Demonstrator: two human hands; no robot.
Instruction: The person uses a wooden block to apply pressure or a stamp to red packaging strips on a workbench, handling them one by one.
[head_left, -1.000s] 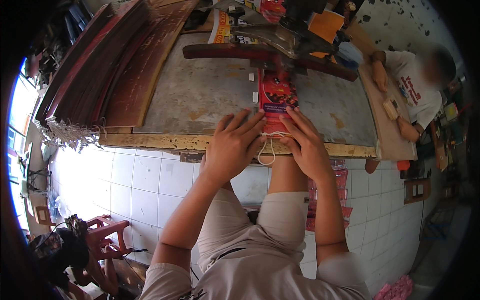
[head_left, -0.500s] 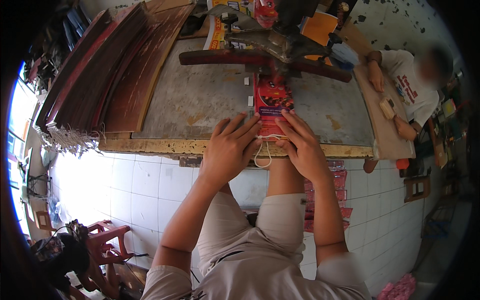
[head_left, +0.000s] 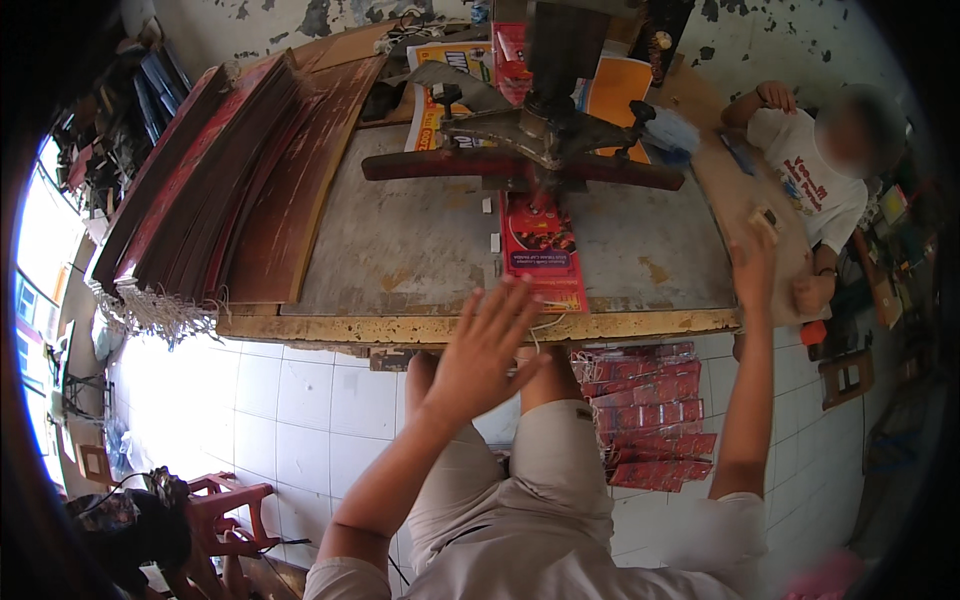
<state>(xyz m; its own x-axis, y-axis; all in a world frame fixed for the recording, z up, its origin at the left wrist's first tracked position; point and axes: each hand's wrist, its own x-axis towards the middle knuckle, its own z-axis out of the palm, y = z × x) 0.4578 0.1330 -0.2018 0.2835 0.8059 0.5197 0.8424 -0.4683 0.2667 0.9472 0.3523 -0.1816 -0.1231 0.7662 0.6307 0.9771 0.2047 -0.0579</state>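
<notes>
- Left hand [head_left: 490, 350]: fingers straight and a little parted, gripping nothing, tips over the near left corner of the red card [head_left: 540, 245]; cannot tell if they touch it
- Card: flat on the table [head_left: 400, 225], its far end at the dark bar [head_left: 430, 165], white string [head_left: 546, 323] at its near edge
- Right hand [head_left: 755, 268]: out at the right, by the small block [head_left: 765, 221]; cannot tell whether its fingers grip it
- Stack [head_left: 205, 190]: on the table's left
</notes>
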